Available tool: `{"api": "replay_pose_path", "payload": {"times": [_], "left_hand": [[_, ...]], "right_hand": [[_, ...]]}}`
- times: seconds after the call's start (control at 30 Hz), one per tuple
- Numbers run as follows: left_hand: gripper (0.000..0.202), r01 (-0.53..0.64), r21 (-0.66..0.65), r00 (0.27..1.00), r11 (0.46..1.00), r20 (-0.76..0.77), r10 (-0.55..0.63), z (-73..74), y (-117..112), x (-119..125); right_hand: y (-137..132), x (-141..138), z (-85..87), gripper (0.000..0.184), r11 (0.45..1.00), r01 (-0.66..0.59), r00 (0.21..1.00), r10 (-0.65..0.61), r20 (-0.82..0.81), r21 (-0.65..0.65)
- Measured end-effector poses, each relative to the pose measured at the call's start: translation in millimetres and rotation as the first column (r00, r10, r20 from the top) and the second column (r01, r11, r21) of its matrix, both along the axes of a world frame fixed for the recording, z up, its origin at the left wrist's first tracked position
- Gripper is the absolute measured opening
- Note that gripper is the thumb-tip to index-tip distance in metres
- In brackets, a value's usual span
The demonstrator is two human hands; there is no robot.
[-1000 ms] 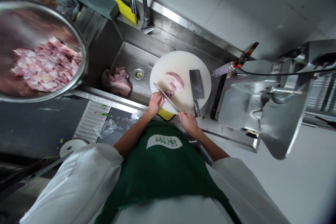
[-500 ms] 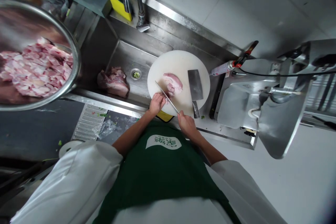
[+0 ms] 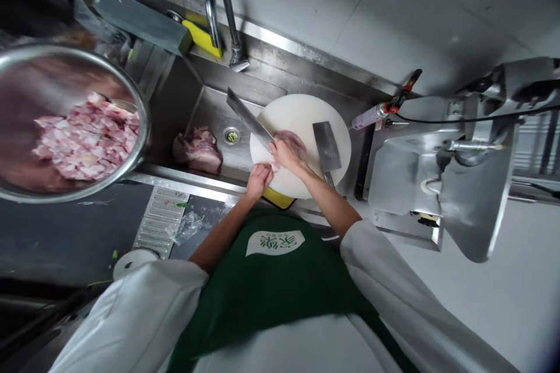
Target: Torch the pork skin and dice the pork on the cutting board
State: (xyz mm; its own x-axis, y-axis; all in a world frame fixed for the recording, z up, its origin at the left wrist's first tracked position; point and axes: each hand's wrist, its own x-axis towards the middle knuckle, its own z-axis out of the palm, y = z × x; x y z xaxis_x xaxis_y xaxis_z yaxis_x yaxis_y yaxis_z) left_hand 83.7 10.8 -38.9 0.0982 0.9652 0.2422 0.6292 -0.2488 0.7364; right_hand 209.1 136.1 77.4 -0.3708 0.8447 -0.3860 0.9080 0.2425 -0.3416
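Steel bowl [image 3: 52,87], well left of the board [image 3: 312,108], holds a heap of small pink meat pieces [image 3: 90,137]. Nearer, left of the board on the sink [image 3: 212,113] floor: one uncut-looking slab [image 3: 199,151]. Drain [image 3: 231,136] lies between slab and board; tap [image 3: 210,6] rises beyond, to the board's far left.

Left hand [image 3: 259,179] at the board's near-left edge, fingers bunched. Pale scrap [image 3: 275,165] just beside the fingertips; cannot tell whether they pinch it. Knife [image 3: 249,119] slants away from the person, its tip past the board's left edge, over the sink. Right hand [image 3: 285,151] is closed round the knife's near end, above the left-middle of the board. Meat [image 3: 295,140] lies on the board mid-left, partly hidden by that hand.

Cleaver [image 3: 326,145] rests flat on the board's right part, untouched. Right of the board: gas can [image 3: 370,116], then slicer [image 3: 391,178].

Step, as I judge it: cutting up meat, with a pause between strokes to handle a piece at the board's left edge. A further stroke would call for the knife brought back over the board, the meat steadied and the left fingers tucked clear of the edge.
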Motion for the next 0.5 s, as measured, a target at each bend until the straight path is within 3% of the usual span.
{"api": "replay_pose_path", "payload": {"times": [0.2,0.3,0.4,0.47,0.5], "left_hand": [[0.017,-0.113,-0.012,0.993,0.993,0.023,0.114,8.2,-17.0,-8.7],[0.017,-0.297,-0.014,0.953,0.955,0.052,0.297,22.2,-15.3,-13.6],[0.018,-0.483,0.008,0.871,0.876,0.11,0.479,40.8,13.1,-20.1],[0.021,-0.443,-0.006,0.889,0.896,0.128,0.44,52.7,50.3,-18.0],[0.024,-0.354,-0.034,0.928,0.935,0.112,0.356,57.9,72.3,-13.2]], "right_hand": [[-2.3,55.9,5.8,0.036,0.989,0.144,0.989,-0.144,0.018,0.02],[-22.0,77.5,17.2,0.039,0.961,0.261,0.963,-0.266,0.046,0.09],[-46.4,98.1,25.7,0.038,0.911,0.377,0.922,-0.387,0.029,0.164],[-64.6,114.6,27.7,0.038,0.871,0.452,0.885,-0.464,0.022,0.192],[-74.7,123.9,27.9,0.039,0.852,0.483,0.868,-0.496,0.019,0.203]]}}
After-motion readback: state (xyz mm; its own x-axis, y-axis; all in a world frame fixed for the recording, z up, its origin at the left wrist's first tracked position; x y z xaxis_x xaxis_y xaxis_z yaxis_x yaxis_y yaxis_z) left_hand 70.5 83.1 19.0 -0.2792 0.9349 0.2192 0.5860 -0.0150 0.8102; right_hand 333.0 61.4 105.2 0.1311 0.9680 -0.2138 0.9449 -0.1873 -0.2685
